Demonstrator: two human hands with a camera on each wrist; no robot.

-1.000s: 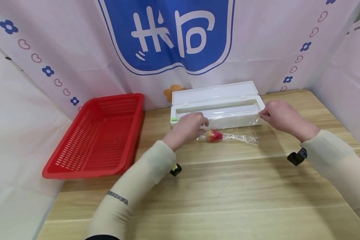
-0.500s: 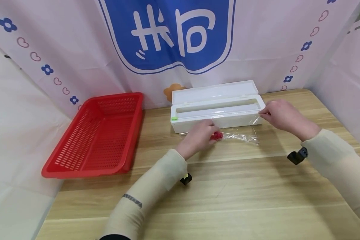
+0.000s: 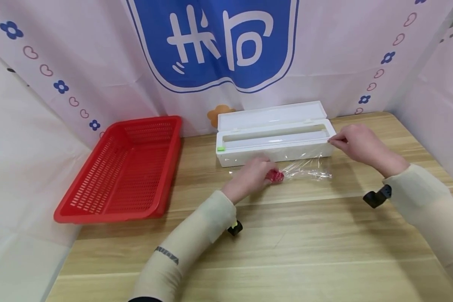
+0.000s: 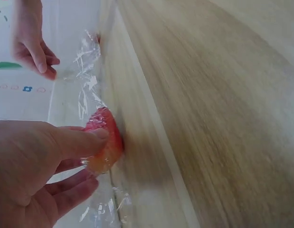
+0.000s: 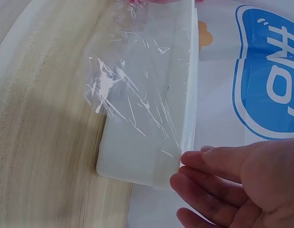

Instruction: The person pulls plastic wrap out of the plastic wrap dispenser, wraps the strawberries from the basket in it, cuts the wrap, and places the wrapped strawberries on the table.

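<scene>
My left hand (image 3: 251,175) grips a red-and-yellow fruit (image 4: 109,137) of unclear kind wrapped in clear cling film (image 3: 305,170). Thumb and fingers lie on either side of it, just above or on the table in front of a long white cling film box (image 3: 245,158). From the fruit the film stretches, wrinkled, up to the box's front edge. At the box's right end my right hand (image 3: 356,143) pinches the film's edge between thumb and fingertips, close against the box (image 5: 132,161). The box lid (image 3: 275,115) stands raised, and a white roll (image 3: 279,138) lies inside.
A red plastic basket (image 3: 132,180) with slotted walls stands at the left of the wooden table (image 3: 287,251). Behind the box hangs a printed curtain (image 3: 324,54). A small green piece (image 3: 220,149) sits at the box's left front corner.
My left hand has moved right and taken hold of the fruit, which now lies slightly nearer me. The film between fruit and box looks more stretched. My right hand has barely moved.
</scene>
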